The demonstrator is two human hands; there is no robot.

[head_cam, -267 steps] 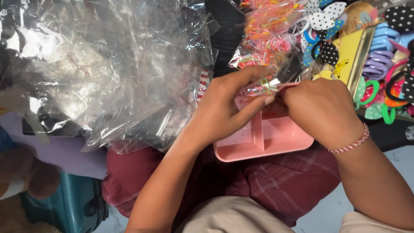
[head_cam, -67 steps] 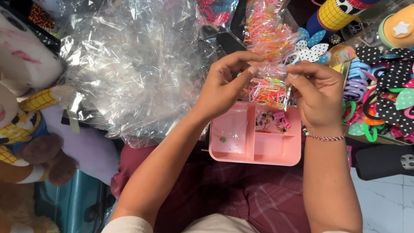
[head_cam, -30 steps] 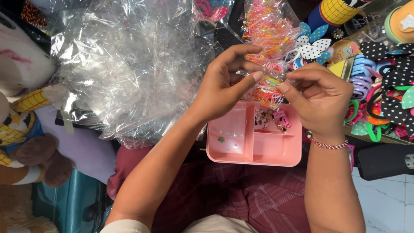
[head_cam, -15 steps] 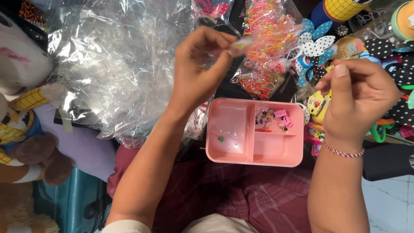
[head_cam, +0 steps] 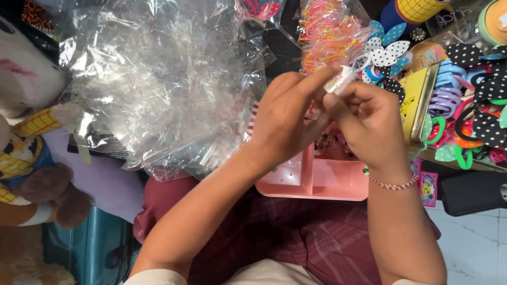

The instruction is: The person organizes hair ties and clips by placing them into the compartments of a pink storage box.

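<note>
I see my left hand [head_cam: 285,119] and right hand [head_cam: 369,124] pinching a small clear packet [head_cam: 340,79] together above the pink tray [head_cam: 317,182], its long axis tilted up-right.

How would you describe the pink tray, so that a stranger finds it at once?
Start at the big heap of crumpled clear plastic bags on the left. Just right of it, the left hand and right hand meet; the pink tray lies directly under them. It alone is flat, plain pink and split into compartments.
</note>
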